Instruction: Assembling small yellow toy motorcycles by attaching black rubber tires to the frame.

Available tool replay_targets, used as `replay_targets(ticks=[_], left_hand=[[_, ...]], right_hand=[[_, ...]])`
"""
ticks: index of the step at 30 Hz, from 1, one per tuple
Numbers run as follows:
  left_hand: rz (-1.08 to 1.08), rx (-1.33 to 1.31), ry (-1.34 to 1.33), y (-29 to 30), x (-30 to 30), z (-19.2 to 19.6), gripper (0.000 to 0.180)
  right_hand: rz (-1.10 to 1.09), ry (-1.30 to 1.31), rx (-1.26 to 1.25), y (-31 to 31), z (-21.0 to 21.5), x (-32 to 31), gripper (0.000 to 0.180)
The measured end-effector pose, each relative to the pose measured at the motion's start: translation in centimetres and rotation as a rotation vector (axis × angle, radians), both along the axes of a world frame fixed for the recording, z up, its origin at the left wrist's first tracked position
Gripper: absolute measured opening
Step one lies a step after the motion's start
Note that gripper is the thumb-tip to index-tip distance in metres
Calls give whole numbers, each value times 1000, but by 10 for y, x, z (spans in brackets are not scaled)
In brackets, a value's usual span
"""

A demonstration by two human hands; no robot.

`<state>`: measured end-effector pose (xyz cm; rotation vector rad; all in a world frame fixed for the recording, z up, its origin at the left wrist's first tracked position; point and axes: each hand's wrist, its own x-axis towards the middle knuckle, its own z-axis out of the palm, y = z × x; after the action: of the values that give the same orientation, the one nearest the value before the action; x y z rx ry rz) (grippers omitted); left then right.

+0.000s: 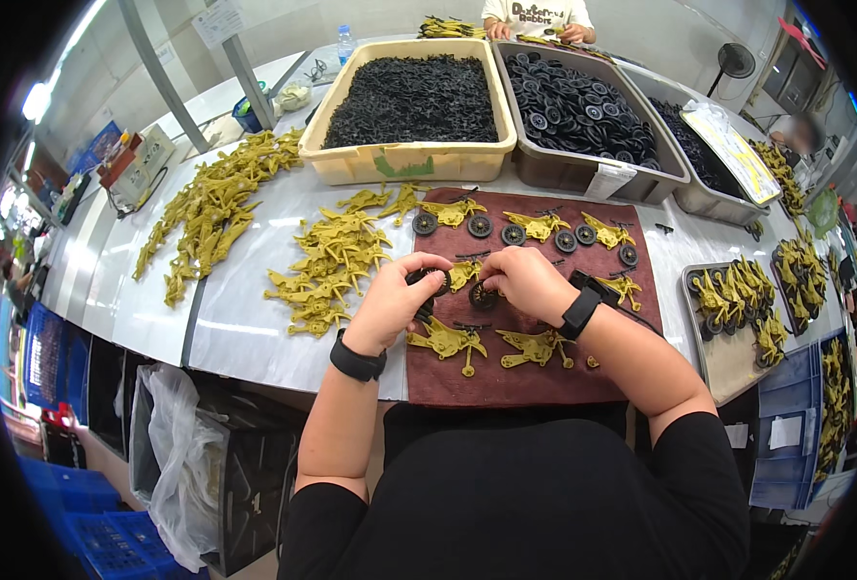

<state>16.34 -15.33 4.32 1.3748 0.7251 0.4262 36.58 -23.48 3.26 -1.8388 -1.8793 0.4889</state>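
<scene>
My left hand [392, 302] pinches a black toy wheel [436, 281] over the brown cloth [602, 372]. Close by on the right, the closed fingers of my right hand [530, 282] are on another black wheel [484, 296]. Between them is a yellow toy motorcycle body [464, 275], partly hidden by my fingers. Farther back on the cloth, yellow bodies [453, 212] have black wheels [479, 226] beside them; I cannot tell if they are attached. Nearer me lie yellow bodies [535, 348] with small black bars next to some.
Loose yellow bodies [322, 266] are heaped left of the cloth. Behind it stand a cream bin [409, 164] of small black parts and a grey bin [593, 174] of wheels. A tray [718, 372] with wheeled motorcycles sits at right. Across the table, another person's hands [573, 34] are visible.
</scene>
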Motion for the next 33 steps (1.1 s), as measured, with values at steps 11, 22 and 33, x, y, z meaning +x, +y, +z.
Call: replay_targets(ticks=[11, 22, 33], left_hand=[[0, -21, -35, 1, -4, -2, 17], [-32, -80, -76, 0, -1, -1, 20], [-57, -7, -46, -18, 27, 0, 32]], right_hand=[[160, -67, 123, -4, -5, -4, 22], [221, -141, 186, 7, -9, -3, 30], [-155, 727, -42, -10, 9, 6, 22]])
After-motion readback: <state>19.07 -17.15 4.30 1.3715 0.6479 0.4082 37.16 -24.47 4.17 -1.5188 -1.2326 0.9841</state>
